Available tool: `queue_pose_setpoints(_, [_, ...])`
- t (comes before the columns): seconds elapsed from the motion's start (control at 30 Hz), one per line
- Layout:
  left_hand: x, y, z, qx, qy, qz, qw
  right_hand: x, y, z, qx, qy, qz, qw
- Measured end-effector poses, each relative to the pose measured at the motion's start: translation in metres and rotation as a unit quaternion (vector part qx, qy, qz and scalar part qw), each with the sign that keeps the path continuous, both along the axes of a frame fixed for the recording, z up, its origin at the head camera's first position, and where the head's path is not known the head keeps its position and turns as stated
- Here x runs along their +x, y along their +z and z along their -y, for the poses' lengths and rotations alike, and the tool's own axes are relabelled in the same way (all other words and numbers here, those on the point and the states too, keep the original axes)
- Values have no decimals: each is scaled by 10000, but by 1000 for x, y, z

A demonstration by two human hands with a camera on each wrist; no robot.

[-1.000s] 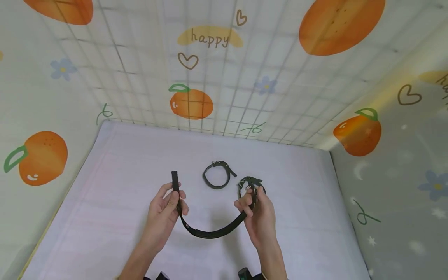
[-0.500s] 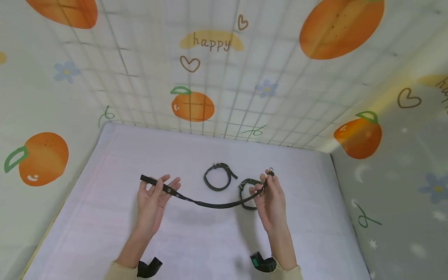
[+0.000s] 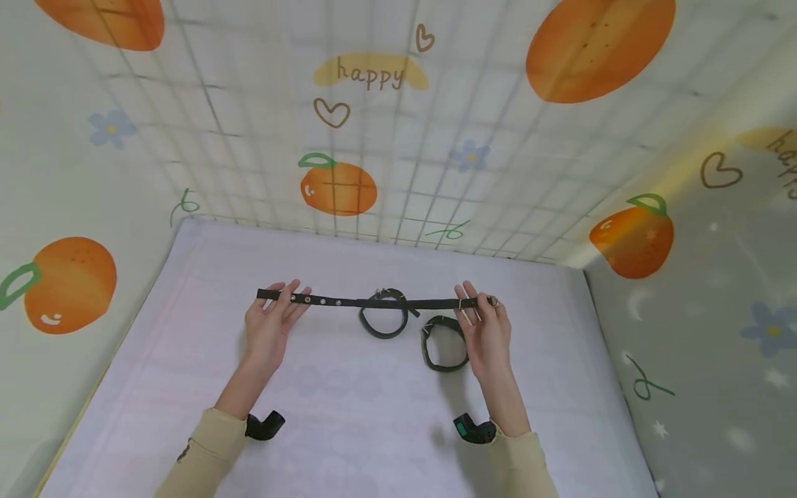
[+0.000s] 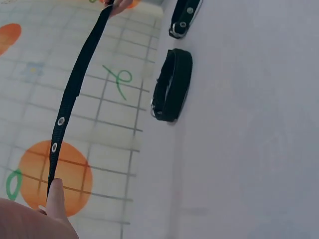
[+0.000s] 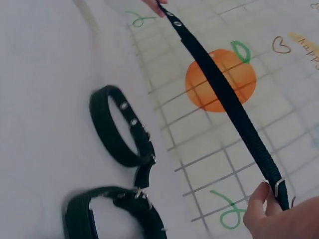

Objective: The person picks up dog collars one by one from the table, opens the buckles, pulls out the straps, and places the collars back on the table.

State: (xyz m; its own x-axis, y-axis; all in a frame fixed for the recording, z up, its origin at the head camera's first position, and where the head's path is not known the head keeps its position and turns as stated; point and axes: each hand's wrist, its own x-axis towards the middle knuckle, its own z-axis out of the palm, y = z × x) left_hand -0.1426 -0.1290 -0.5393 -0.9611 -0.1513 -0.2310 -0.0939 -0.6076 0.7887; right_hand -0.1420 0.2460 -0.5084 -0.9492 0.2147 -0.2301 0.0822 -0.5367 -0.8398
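A black webbing collar (image 3: 429,304) is stretched nearly straight between my two hands, above the table. My left hand (image 3: 264,335) pinches its eyelet end between thumb and fingers, and the tip sticks out to the left. At the other end, my right hand (image 3: 490,339) pinches the collar near its buckle, most of which the fingers hide. A metal ring (image 5: 280,185) shows on the strap in the right wrist view. Two more black collars, each fastened into a loop, lie below: one collar (image 3: 384,336) behind the stretched strap, the other collar (image 3: 445,369) beside my right hand.
The white table (image 3: 349,443) meets a cloth wall (image 3: 398,138) printed with oranges and grid lines at the back. Similar printed walls stand left and right. A black wrist camera (image 3: 264,425) is worn on the left arm, another camera (image 3: 474,429) on the right.
The collar hung in a deep curve, then a shallow one; now it is taut and level. My hands have spread apart and moved forward. The two looped collars stay in place.
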Motion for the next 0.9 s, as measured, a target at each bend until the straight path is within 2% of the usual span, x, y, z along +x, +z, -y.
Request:
queue_pose_setpoints(0.1, [-15, -4, 1, -33, -7, 31, 10000, -13, -6, -4, 306, -123, -50, 9994])
queue_pose_setpoints(0.2, [-33, -10, 2, -215, -128, 59, 9997, -27, -14, -9, 825, -113, 26, 9965])
queue_pose_setpoints(0.33, [-64, -22, 6, -722, -391, 154, 9965, -50, -25, -17, 1589, 205, 508, 9858])
queue_pose_setpoints(0.37, [-72, -23, 7, -841, -438, 268, 9951, -56, -27, -19, 1744, 267, 665, 9821])
queue_pose_setpoints(0.5, [-101, -30, 8, -1215, -469, 754, 9886, -80, -40, -24, 1942, 474, 1064, 9740])
queue_pose_setpoints(0.57, [-111, -35, 7, -1206, -420, 1011, 9866, -88, -46, -25, 1938, 443, 1150, 9733])
queue_pose_setpoints(0.67, [-121, -46, 5, -1287, -385, 1139, 9844, -99, -54, -28, 2015, 333, 1247, 9709])
queue_pose_setpoints(0.77, [-128, -49, 2, -1523, -459, 1149, 9806, -108, -59, -32, 2678, 129, 1376, 9535])
queue_pose_setpoints(0.87, [-135, -49, 0, -2042, -542, 945, 9728, -116, -63, -38, 3529, -111, 1372, 9255])
queue_pose_setpoints(0.9, [-138, -49, 0, -2272, -582, 879, 9681, -119, -64, -40, 3754, -189, 1326, 9171])
